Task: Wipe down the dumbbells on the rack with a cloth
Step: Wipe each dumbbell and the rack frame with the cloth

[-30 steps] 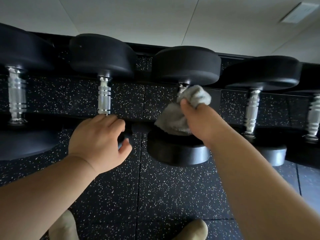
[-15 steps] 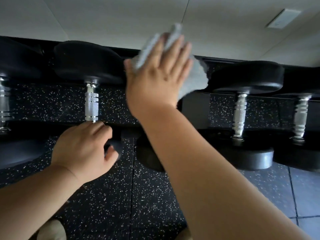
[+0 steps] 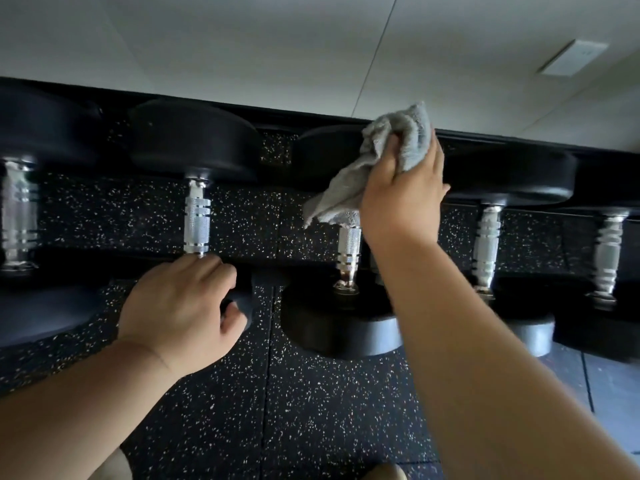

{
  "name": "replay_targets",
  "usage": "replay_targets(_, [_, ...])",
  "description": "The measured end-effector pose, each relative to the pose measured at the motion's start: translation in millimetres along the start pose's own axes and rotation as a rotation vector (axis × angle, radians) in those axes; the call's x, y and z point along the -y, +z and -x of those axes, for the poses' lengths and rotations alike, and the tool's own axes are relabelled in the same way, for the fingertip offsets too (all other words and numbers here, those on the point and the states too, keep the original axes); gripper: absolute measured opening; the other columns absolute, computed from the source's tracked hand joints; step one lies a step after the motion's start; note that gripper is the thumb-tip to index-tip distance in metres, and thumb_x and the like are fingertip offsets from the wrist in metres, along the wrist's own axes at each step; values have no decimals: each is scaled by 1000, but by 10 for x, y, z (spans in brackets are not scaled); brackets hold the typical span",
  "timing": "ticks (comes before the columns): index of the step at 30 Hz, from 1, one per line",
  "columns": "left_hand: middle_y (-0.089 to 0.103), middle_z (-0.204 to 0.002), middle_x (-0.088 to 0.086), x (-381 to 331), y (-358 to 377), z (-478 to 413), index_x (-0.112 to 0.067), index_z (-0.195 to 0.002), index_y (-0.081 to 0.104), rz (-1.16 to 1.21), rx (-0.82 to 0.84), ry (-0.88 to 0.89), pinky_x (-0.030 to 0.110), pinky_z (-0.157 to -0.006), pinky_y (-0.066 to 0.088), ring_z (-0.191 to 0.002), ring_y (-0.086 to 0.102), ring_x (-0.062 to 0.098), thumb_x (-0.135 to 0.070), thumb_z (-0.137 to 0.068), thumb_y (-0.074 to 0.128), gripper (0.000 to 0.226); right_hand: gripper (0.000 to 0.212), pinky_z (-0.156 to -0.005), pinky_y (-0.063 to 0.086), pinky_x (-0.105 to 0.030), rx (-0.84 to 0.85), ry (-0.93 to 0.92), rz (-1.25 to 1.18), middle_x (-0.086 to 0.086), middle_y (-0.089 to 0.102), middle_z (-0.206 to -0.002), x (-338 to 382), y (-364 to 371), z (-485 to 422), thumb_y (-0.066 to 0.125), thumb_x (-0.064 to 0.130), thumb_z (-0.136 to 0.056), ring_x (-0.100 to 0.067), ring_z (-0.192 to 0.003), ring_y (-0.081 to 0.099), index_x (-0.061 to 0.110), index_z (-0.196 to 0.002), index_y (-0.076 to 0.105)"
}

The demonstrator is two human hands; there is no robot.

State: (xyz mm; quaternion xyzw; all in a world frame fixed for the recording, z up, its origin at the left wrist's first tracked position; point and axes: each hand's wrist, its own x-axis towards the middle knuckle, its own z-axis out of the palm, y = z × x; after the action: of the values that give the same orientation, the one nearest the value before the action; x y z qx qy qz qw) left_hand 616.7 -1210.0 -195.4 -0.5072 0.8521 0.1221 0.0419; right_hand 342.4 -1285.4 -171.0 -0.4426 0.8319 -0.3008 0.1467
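At the far head of the middle dumbbell, a bunched grey cloth is held against the black rubber by the right hand, whose fingers are curled round the fabric. A loose corner of the cloth is draped over the far end of the knurled handle. To the left, the near head of the neighbouring dumbbell is gripped by the left hand, fingers over its top, thumb against its side. Five dumbbells are seated side by side on the rack, above speckled black flooring.
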Motion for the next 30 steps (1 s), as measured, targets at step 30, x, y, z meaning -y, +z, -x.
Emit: replay_targets(30, [53, -76, -1, -5, -29, -20, -14, -80, 60, 3, 17, 0, 37, -56, 42, -68, 54, 29, -36, -76, 49, 24, 110, -112, 41, -51, 235, -847, 523, -8, 54, -138, 165, -214, -262, 90, 57, -61, -32, -126, 53, 19, -152, 43])
